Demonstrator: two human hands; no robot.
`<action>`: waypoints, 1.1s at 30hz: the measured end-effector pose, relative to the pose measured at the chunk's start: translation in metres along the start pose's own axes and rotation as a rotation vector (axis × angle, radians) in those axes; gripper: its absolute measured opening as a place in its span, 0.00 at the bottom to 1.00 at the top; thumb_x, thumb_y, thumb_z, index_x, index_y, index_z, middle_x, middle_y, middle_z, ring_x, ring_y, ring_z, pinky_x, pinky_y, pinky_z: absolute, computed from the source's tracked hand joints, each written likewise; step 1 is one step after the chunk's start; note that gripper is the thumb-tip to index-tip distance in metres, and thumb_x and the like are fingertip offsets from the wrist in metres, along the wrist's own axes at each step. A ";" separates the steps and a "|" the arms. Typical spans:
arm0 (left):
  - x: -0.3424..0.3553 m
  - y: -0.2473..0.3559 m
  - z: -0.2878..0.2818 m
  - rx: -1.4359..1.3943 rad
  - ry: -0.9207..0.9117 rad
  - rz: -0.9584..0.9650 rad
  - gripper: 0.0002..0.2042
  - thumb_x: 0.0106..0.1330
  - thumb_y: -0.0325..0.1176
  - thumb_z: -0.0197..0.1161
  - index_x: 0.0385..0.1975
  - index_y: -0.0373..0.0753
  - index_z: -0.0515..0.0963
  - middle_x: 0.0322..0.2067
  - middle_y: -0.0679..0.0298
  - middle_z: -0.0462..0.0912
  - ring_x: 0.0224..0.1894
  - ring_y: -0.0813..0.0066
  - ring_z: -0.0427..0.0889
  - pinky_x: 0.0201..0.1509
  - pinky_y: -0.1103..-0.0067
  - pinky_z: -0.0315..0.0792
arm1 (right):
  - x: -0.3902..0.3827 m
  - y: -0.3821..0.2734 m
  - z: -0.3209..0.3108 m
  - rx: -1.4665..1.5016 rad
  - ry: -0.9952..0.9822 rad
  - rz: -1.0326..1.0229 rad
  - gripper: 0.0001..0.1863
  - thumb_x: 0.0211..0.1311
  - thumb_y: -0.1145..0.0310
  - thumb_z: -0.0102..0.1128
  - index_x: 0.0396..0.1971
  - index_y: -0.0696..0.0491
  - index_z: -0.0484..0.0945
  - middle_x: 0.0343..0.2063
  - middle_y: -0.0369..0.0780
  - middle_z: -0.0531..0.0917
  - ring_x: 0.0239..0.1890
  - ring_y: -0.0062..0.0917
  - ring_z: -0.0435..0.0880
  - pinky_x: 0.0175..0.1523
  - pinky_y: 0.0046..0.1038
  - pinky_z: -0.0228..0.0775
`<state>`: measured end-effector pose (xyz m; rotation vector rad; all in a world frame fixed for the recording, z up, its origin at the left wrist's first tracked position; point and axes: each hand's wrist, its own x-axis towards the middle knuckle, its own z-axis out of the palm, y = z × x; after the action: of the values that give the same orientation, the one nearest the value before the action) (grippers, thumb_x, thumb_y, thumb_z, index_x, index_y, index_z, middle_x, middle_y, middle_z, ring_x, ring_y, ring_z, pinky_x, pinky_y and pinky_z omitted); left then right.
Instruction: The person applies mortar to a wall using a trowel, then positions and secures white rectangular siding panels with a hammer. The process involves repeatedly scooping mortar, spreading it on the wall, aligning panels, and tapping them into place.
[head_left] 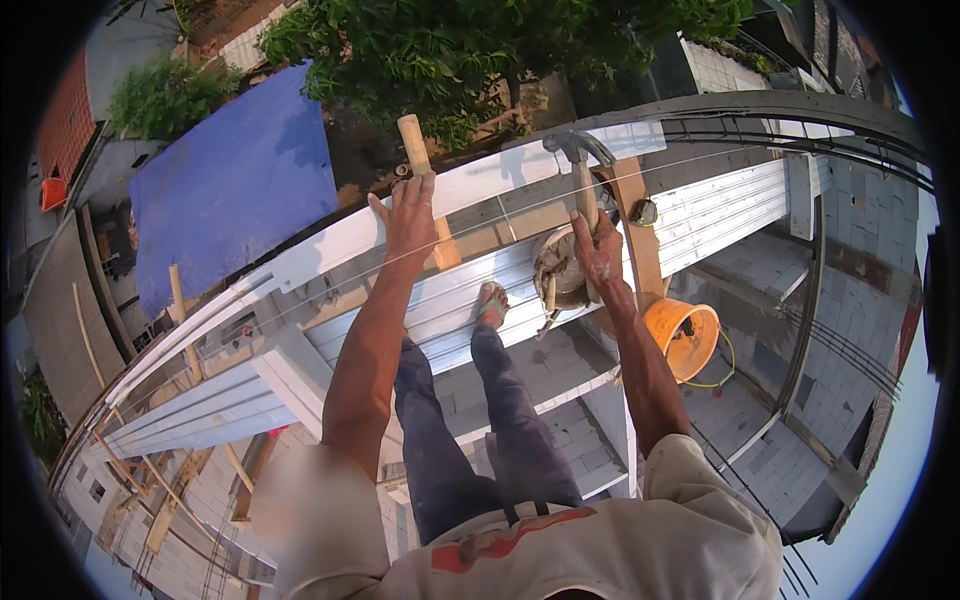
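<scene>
My right hand [598, 250] grips the wooden handle of a claw hammer [578, 150], its metal head raised over the long white block edge [480, 180]. Below that hand stands a round bucket [560, 270] of grey, mortar-like stuff, partly hidden by my hand and wrist, with a stick-like handle poking out. My left hand [408, 215] is closed over a light wooden stick [413, 145] lying across the white edge; its middle is hidden under the fingers. A thin taut string [690, 158] runs along the edge past both hands.
My sandalled foot [491, 300] stands on ribbed silvery metal decking [720, 215]. A brown plank [632, 215] crosses it beside an orange bucket [683, 342]. Steel bars [850, 150] jut at right. Open gaps drop to lower block walls; beyond the edge lie a blue tarp [235, 180] and a tree [430, 60].
</scene>
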<state>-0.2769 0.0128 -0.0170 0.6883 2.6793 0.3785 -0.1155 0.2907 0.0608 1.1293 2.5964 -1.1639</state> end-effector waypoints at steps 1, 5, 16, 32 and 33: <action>0.000 0.000 0.001 0.006 -0.007 -0.006 0.39 0.60 0.19 0.65 0.75 0.46 0.63 0.65 0.64 0.70 0.72 0.59 0.65 0.74 0.26 0.42 | 0.004 -0.006 -0.004 -0.012 -0.003 0.014 0.30 0.74 0.46 0.57 0.48 0.64 0.78 0.23 0.51 0.86 0.28 0.46 0.89 0.38 0.43 0.78; 0.003 0.004 0.002 -0.028 0.002 -0.005 0.38 0.59 0.15 0.59 0.73 0.47 0.66 0.68 0.65 0.70 0.72 0.60 0.65 0.74 0.29 0.42 | 0.023 0.021 -0.007 -0.237 -0.042 -0.150 0.27 0.75 0.51 0.58 0.43 0.66 0.76 0.23 0.57 0.84 0.29 0.56 0.87 0.35 0.49 0.77; 0.002 0.003 0.003 -0.022 -0.009 -0.007 0.38 0.59 0.15 0.60 0.73 0.46 0.67 0.69 0.65 0.70 0.72 0.59 0.66 0.74 0.28 0.43 | 0.026 0.058 -0.007 -0.304 -0.095 -0.182 0.26 0.74 0.50 0.59 0.43 0.64 0.74 0.25 0.61 0.84 0.31 0.59 0.86 0.35 0.52 0.76; 0.002 0.002 0.008 -0.024 0.043 0.004 0.38 0.58 0.14 0.59 0.72 0.46 0.67 0.67 0.66 0.71 0.72 0.60 0.66 0.74 0.29 0.42 | 0.017 0.048 -0.001 -0.273 -0.105 -0.059 0.29 0.73 0.47 0.58 0.45 0.65 0.77 0.27 0.60 0.84 0.35 0.57 0.87 0.42 0.51 0.77; 0.001 0.001 0.009 -0.027 0.044 0.001 0.38 0.58 0.14 0.59 0.72 0.46 0.67 0.67 0.66 0.71 0.72 0.60 0.66 0.75 0.29 0.42 | 0.021 0.043 -0.002 -0.319 -0.165 -0.035 0.29 0.73 0.47 0.57 0.45 0.65 0.77 0.27 0.60 0.84 0.35 0.57 0.87 0.42 0.50 0.77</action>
<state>-0.2738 0.0154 -0.0255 0.6812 2.7103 0.4339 -0.1022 0.3232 0.0282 0.8858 2.5614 -0.7718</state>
